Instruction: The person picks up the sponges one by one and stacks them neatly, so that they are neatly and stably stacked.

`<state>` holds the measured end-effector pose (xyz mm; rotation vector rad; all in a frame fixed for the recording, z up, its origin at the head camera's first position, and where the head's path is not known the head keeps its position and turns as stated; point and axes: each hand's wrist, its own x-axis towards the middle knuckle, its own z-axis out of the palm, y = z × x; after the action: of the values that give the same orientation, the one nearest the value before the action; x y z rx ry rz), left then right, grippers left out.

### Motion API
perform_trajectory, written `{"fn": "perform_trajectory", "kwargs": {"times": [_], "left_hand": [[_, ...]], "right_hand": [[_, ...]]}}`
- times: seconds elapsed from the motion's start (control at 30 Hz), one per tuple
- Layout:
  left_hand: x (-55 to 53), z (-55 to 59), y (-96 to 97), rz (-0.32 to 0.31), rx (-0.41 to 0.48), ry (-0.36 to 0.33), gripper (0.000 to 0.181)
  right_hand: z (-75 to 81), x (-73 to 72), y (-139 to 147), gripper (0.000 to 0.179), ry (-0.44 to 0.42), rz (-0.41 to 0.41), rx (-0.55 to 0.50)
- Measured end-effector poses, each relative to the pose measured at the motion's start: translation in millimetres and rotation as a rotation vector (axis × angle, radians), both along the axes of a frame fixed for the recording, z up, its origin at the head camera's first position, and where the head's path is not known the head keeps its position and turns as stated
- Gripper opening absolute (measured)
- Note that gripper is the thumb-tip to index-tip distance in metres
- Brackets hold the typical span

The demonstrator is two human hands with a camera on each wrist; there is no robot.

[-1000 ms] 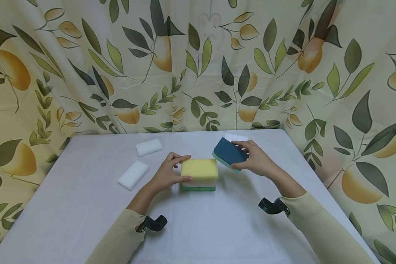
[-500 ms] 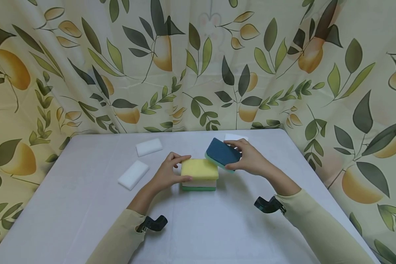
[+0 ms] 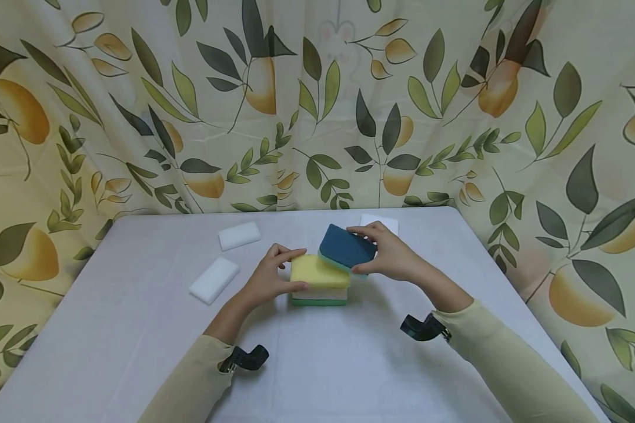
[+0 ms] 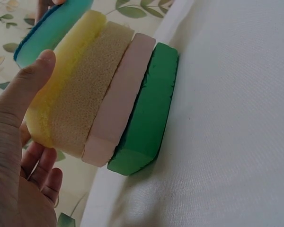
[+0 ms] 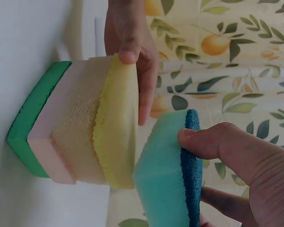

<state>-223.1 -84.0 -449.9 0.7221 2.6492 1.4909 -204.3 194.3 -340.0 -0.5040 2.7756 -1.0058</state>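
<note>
Thumb and fingers of the right hand (image 3: 394,257) pinch a blue-and-teal sponge (image 3: 345,245) near its right end, dark blue scouring side up, teal foam underneath. It is held at a tilt over the right part of a sponge stack (image 3: 317,276), one corner very close to the yellow layer (image 5: 119,132) on top; I cannot tell whether the two touch. The left hand (image 3: 264,277) has its grip on the stack's left end, thumb at the near edge of the yellow layer and forefinger at the far edge. Below the yellow come a porous tan layer (image 4: 87,90), a smooth pale pink layer (image 4: 120,94) and a green layer (image 4: 151,104), which sits on the white-covered counter (image 3: 137,329). Two white blocks (image 3: 214,281) lie well apart to the left; a third white block (image 3: 385,221) is near the back edge, partly hidden by the right hand. Behind hangs a curtain (image 3: 201,187) printed with leaves and orange fruit.
</note>
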Motion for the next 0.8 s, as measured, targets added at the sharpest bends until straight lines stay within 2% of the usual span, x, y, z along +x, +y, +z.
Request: {"fn": "perform_trajectory", "kwargs": {"times": [0.17, 0.47, 0.8], "left_hand": [[0.1, 0.3, 0.2, 0.002, -0.002, 0.0, 0.076], [1.2, 1.3, 0.3, 0.014, -0.008, -0.021, 0.076], [0.8, 1.2, 0.5, 0.008, 0.002, -0.028, 0.079]], "right_hand": [[1.7, 0.5, -6, 0.079, -0.011, 0.021, 0.023], [4.6, -3.1, -17, 0.077, -0.034, 0.126, 0.04], [3.9, -7.9, -24, 0.076, -0.04, 0.197, 0.064]]}}
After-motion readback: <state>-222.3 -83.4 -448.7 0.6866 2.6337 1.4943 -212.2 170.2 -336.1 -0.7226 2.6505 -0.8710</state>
